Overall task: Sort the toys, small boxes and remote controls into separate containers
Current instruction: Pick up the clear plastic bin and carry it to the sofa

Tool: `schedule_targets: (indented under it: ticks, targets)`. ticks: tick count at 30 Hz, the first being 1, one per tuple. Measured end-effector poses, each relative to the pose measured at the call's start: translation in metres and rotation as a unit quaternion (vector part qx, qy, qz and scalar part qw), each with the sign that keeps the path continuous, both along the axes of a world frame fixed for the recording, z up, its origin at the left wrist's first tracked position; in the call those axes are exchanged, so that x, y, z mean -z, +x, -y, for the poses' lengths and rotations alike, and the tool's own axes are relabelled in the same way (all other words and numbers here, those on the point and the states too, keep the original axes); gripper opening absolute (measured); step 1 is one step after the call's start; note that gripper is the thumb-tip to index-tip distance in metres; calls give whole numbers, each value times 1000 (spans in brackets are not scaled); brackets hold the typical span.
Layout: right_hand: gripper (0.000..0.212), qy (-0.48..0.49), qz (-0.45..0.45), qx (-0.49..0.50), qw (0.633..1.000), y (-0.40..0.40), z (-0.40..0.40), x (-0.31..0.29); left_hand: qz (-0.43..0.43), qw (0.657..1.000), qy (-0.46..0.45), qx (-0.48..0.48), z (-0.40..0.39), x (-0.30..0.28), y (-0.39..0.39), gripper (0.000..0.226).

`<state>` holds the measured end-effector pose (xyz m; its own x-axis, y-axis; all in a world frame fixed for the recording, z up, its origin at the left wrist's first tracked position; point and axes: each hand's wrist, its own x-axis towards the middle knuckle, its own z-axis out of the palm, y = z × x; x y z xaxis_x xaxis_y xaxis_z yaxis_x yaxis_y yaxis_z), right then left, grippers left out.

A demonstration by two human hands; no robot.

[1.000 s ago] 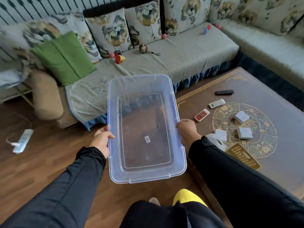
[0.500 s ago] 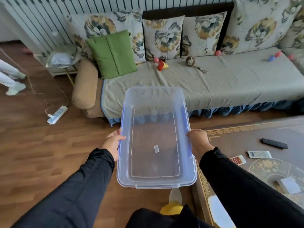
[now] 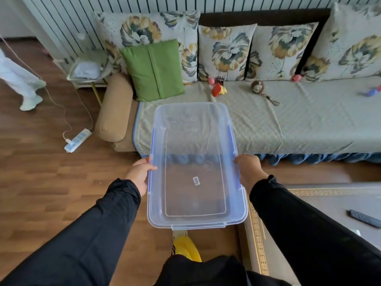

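I carry an empty clear plastic bin (image 3: 237,215) with a bluish rim, held level in front of me, its far end over the sofa's front edge. My left hand (image 3: 140,172) grips its left rim and my right hand (image 3: 248,170) grips its right rim. Toys lie on the sofa seat: a red and yellow toy (image 3: 218,89), a pink ball (image 3: 211,80), a brown plush with a cord (image 3: 257,86), another pink ball (image 3: 296,77) and a blue and red toy (image 3: 372,92). A dark remote control (image 3: 363,218) lies on the low table at the right.
The sofa (image 3: 309,124) with floral cushions and a green cushion (image 3: 153,69) fills the back. A tan bolster (image 3: 114,108) leans at its left end. A power strip (image 3: 77,137) with a cable lies on the wood floor. The low table (image 3: 321,195) stands at my right.
My view has swung left from the low table toward the sofa, and the bin came with it, its far end now over the sofa seat. Both hands kept their grip.
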<state>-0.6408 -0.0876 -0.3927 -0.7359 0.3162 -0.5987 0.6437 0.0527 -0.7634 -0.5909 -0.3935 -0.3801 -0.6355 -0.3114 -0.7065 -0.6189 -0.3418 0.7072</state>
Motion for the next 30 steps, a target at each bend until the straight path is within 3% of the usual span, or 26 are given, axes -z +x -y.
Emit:
schedule_targets:
  ticks: [4,8,12,18,24,30]
  targets:
    - [16,19,-2,11,1000,-44,17,0,4,1000,-1,26,23,4,-54,50]
    - [26,22,-2,39,999,-80,34,5,19,999,11,41,42,5,-102,37]
    - [18,-33,34,108,993,-98,42,16,22,998,0,56,51,7,-144,39]
    - [30,11,27,98,995,-151,31,21,36,997,6,69,45,19,-198,52]
    - [13,-13,26,82,996,-232,15,34,60,997,9,56,28,24,-263,47]
    - [19,-23,48,67,996,-326,-6,39,62,998,-4,25,5,26,-334,45]
